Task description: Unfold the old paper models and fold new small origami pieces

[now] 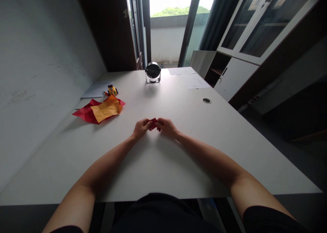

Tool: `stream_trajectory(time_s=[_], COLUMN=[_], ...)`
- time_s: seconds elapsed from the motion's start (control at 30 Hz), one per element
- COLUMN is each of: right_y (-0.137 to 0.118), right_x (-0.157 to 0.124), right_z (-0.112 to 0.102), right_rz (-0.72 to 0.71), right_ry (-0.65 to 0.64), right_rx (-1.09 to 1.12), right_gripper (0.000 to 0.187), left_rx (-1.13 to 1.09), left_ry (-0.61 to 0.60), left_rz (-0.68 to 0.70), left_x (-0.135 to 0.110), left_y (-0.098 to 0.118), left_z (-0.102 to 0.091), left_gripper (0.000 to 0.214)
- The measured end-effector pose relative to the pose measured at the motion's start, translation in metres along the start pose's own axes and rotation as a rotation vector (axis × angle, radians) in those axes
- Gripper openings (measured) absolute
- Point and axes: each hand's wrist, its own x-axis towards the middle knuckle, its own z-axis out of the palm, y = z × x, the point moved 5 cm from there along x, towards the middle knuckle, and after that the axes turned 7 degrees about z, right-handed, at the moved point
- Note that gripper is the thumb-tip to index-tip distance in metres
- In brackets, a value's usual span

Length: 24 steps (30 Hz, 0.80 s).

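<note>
A small folded piece of red paper [153, 123] is pinched between both my hands above the middle of the white table [178, 151]. My left hand [141, 127] grips its left side with curled fingers. My right hand [166, 126] pinches its right side. Most of the paper is hidden by my fingers; only a small red corner shows between them. Both forearms rest on or just above the tabletop.
Creased red and orange paper sheets [100, 110] lie at the left, with a small yellow toy [112, 90] and a white sheet [95, 89] behind them. A small round fan [152, 72] stands at the back, papers [190, 77] to its right, a cable hole [206, 100] nearby.
</note>
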Motion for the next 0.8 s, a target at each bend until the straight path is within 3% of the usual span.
stream_trajectory(time_s=[0.23,0.5,0.63,0.8], right_y=[-0.006,-0.002,-0.005,-0.016], right_x=[-0.003,-0.001,-0.003,-0.007], right_z=[-0.002,-0.006,0.001,-0.002], right_rz=[-0.088,-0.084,-0.173,-0.240], right_ry=[0.077,0.131,0.097,0.148], right_rx=[-0.236,-0.199,-0.330,-0.255], right_gripper=[0.035,0.028,0.015,0.016], left_rx=[0.012,-0.134,-0.009,0.328], left_ry=[0.046,0.129,0.180,0.143], left_rz=[-0.015,-0.007,0.042,0.220], left_x=[-0.002,0.004,0.003,-0.003], left_y=[0.004,-0.006,0.000,0.024], left_z=[-0.001,-0.007,-0.013,-0.009], left_gripper=[0.036,0.034,0.031,0.020])
